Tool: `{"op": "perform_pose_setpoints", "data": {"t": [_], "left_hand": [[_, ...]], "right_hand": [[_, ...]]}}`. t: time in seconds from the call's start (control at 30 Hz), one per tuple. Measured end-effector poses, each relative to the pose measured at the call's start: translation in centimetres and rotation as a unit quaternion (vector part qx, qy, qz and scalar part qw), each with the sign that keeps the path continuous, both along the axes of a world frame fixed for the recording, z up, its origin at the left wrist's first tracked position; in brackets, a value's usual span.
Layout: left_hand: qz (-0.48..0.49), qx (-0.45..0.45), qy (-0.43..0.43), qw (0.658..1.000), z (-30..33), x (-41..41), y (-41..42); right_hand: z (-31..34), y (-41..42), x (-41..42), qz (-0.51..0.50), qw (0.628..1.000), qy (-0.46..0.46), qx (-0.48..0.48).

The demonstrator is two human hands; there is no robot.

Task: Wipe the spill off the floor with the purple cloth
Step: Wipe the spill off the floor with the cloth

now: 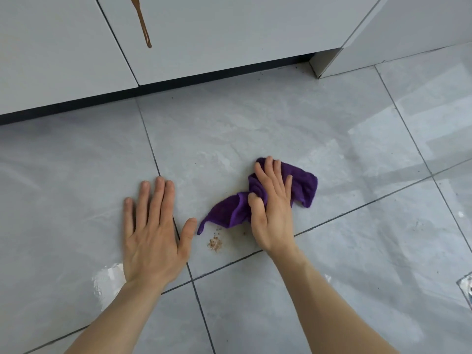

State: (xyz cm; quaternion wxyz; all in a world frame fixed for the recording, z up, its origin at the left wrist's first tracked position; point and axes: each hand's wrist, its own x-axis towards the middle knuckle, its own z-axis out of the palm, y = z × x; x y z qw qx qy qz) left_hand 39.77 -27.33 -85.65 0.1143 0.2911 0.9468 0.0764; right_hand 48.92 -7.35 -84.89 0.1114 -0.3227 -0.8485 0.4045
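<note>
A crumpled purple cloth [304, 185] lies on the grey tiled floor [255, 129] near the middle of the view. My right hand [272, 208] presses down on it, fingers spread over the top and thumb tucked into a fold. A small brown spill patch [215, 244] with a few specks sits on the tile just below the cloth's left corner, between my two hands. My left hand [153, 231] rests flat on the floor to the left, palm down, fingers apart, holding nothing.
White cabinet doors [229, 29] with a dark kickboard run along the back. A brown drip streak [143, 24] runs down one door. A white cabinet corner [321, 65] juts out at the back right. A metallic object [466, 290] shows at the right edge.
</note>
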Motion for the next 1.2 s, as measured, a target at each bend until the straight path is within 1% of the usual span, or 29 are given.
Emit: {"op": "perform_pose_setpoints", "data": {"t": [0.17, 0.23, 0.3, 0.37, 0.4, 0.47, 0.57, 0.73, 0.8, 0.87, 0.97, 1.03, 1.1, 1.2], "left_hand": [[0.000, 0.007, -0.003, 1.000, 0.1, -0.1, -0.1], [0.002, 0.014, -0.003, 1.000, 0.1, -0.1, -0.1], [0.007, 0.026, -0.009, 1.000, 0.0, -0.1, -0.2], [0.011, 0.037, -0.015, 0.999, 0.0, -0.1, -0.3], [0.010, 0.041, -0.017, 0.999, 0.0, -0.1, -0.3], [0.008, 0.043, -0.018, 0.999, 0.0, -0.2, -0.3], [-0.001, 0.032, -0.020, 0.999, 0.0, -0.2, -0.4], [-0.010, 0.022, -0.021, 1.000, 0.1, -0.4, -0.4], [-0.008, 0.015, -0.021, 1.000, 0.1, -0.5, -0.4], [-0.009, 0.013, -0.022, 1.000, 0.2, -0.4, -0.3], [-0.004, 0.015, -0.018, 1.000, 0.1, -0.4, -0.3], [-0.001, 0.017, -0.016, 1.000, 0.1, -0.3, -0.2], [-0.002, 0.014, -0.014, 1.000, 0.0, -0.3, -0.2], [0.001, 0.019, -0.013, 1.000, 0.0, -0.3, -0.2]], "right_hand": [[0.8, -1.9, -2.0, 0.044, 0.998, -0.023, -0.036], [1.0, -3.9, -1.9, 0.081, 0.995, -0.055, 0.001], [0.9, -6.6, -1.1, 0.112, 0.985, -0.102, 0.082], [0.4, -9.3, 0.2, 0.112, 0.969, -0.152, 0.158], [0.2, -10.1, 1.0, 0.103, 0.962, -0.177, 0.180], [-0.1, -10.8, 1.9, 0.091, 0.952, -0.211, 0.203], [-0.1, -10.3, 2.4, 0.101, 0.942, -0.241, 0.212], [-0.1, -7.2, 3.6, 0.110, 0.925, -0.275, 0.237], [-0.2, -5.6, 3.4, 0.128, 0.920, -0.280, 0.241], [-0.2, -5.2, 3.3, 0.129, 0.924, -0.275, 0.231], [-0.3, -5.1, 2.4, 0.097, 0.934, -0.257, 0.228], [-0.6, -4.2, 0.0, 0.056, 0.941, -0.248, 0.224], [-0.8, -3.3, -3.1, 0.018, 0.950, -0.239, 0.199], [-0.9, -3.3, -4.5, 0.030, 0.954, -0.222, 0.198]]}}
